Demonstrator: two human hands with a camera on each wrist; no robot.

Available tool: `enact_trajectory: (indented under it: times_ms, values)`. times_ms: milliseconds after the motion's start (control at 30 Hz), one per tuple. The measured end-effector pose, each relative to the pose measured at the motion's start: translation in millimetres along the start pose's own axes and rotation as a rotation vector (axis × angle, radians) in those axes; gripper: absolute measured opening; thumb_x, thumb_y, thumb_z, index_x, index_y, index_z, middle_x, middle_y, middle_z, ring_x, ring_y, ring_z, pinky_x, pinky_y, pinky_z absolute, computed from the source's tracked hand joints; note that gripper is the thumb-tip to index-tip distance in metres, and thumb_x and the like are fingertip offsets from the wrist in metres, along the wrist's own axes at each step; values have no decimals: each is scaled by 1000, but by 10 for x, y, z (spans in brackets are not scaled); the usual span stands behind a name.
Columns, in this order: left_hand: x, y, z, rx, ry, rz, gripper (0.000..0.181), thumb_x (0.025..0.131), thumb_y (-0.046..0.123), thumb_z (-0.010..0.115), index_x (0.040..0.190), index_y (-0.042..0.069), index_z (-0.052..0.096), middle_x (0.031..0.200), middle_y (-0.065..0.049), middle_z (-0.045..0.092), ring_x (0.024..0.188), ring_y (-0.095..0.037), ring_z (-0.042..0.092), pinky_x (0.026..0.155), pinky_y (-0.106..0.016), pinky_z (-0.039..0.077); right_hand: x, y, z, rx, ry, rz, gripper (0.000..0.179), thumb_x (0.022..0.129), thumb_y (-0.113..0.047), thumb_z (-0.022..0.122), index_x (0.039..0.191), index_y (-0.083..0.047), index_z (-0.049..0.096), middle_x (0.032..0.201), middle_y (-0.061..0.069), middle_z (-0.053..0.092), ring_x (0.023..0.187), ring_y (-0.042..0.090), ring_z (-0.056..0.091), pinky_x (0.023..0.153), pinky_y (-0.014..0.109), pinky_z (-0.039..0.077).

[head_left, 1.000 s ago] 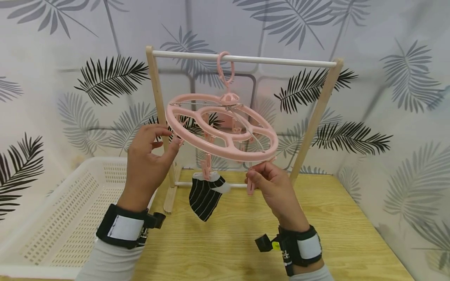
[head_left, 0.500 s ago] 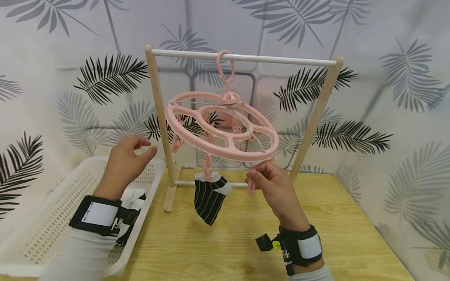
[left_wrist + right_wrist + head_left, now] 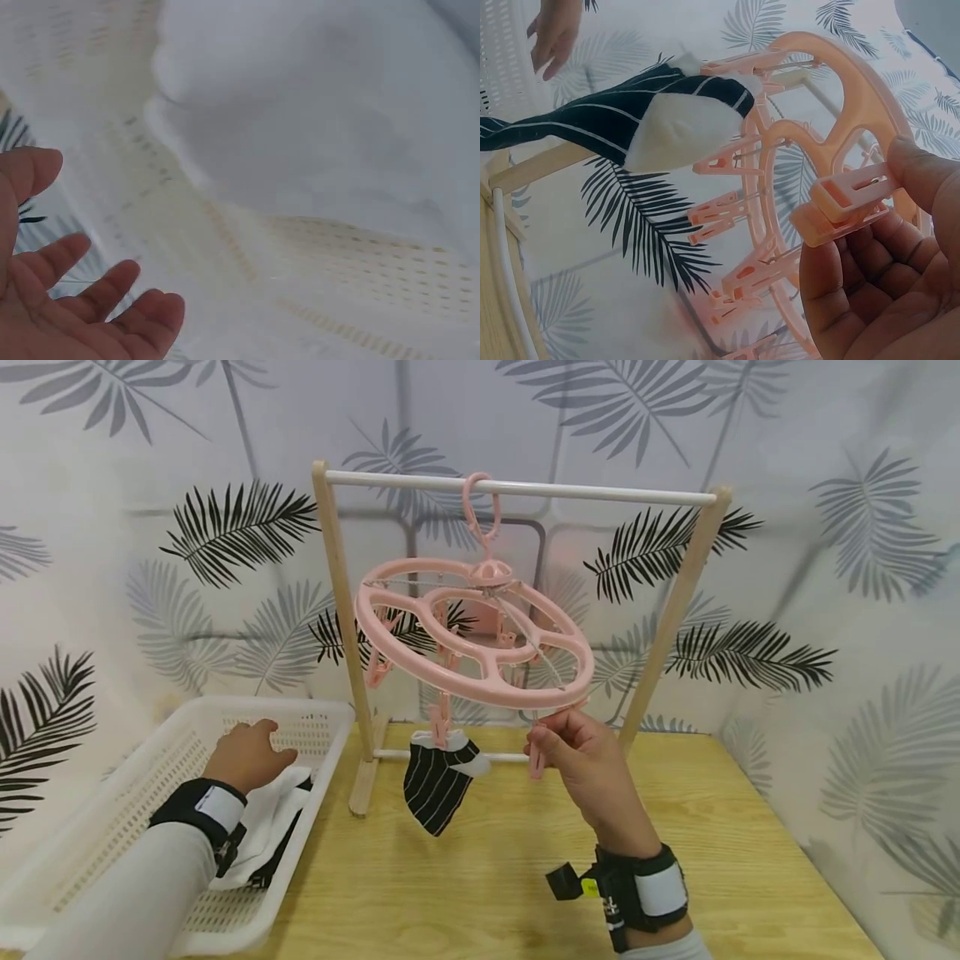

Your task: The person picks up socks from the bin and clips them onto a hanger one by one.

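Observation:
My right hand pinches a pink clothespin that hangs from the round pink hanger. A black sock with white stripes and a white heel dangles from another clip at the hanger's front. Over the white basket is my left hand, its fingers loosely spread and holding nothing. Close below it, inside the basket, lie black and white socks; the left wrist view has white cloth near the fingers, apart from them.
The hanger hooks over the white rail of a wooden stand. Several free clips hang beneath its ring. Stand and basket are on a wood-grain table, before a leaf-print backdrop.
My left hand has left the hanger's left edge and moved left and down over the basket. My right hand keeps its pinch on the clothespin. The hanging sock has swung slightly.

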State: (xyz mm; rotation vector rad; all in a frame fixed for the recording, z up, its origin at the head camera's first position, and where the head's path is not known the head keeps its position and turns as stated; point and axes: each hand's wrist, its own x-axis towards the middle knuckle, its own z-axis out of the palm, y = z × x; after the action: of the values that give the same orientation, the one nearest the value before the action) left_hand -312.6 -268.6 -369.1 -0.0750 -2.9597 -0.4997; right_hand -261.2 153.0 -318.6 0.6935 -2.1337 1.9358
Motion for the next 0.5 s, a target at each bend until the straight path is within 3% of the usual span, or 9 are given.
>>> enact_trajectory:
  times_ms: [233,500]
  values:
    - [-58,-159,128,-1,-181,-24,66,90,31,52,128,-21,38,119,-41,51,104,-52,49,86,-59,44,3,12,2,6,-11,-7,26,93,-25,58,98,0,58,83,15,59,64,25,58,66,28,54]
    - [-52,-176,208,-3,-164,-41,57,83,25,60,118,-18,50,116,-36,55,103,-48,52,85,-56,45,-3,14,-3,11,-20,-5,26,94,-25,57,100,1,57,87,16,59,66,25,57,68,27,54]
